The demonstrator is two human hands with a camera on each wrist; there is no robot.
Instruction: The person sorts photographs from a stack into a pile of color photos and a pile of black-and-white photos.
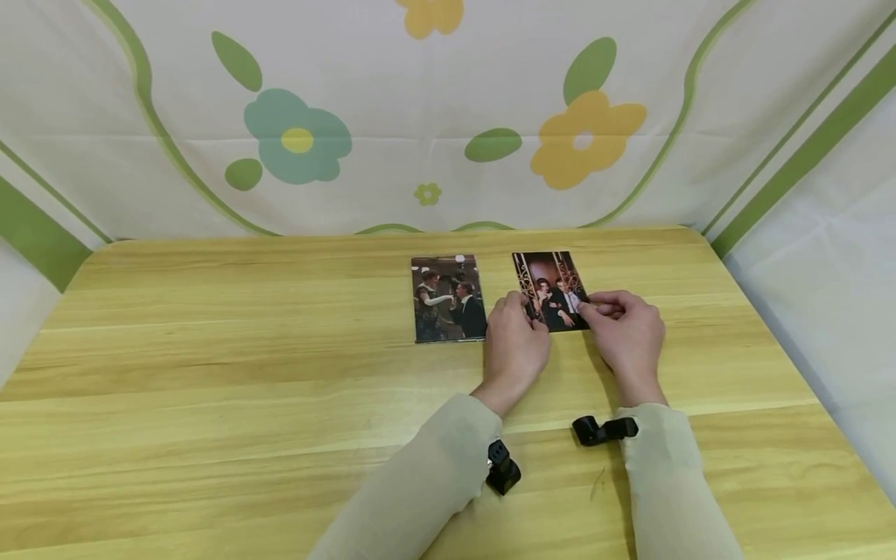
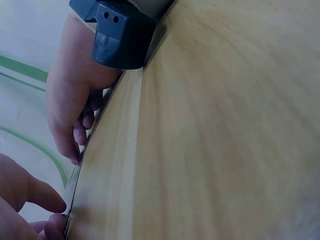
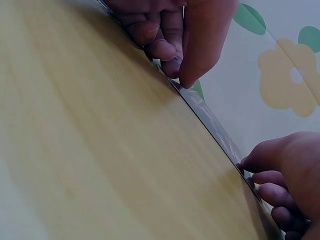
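A glossy photo card [image 1: 553,292] showing a couple before ornate ironwork lies on the wooden table, tilted slightly. My left hand [image 1: 516,346] pinches its left edge near the lower corner. At the right edge, my right hand [image 1: 626,338] grips the card, thumb on the picture side. Both wrist views catch the card almost edge-on; the left hand [image 2: 22,200] and right hand [image 2: 75,100] appear at its sides in the left one. In the right one, the right hand [image 3: 290,180] has thumb and fingers at the card's edge. A second photo card [image 1: 448,299] lies beside the left hand.
The wooden table [image 1: 231,404] extends widely to the left. Behind it hangs a white flowered cloth [image 1: 420,101], and similar cloth stands at both sides. Black wrist cameras [image 1: 502,469] sit on both light sleeves.
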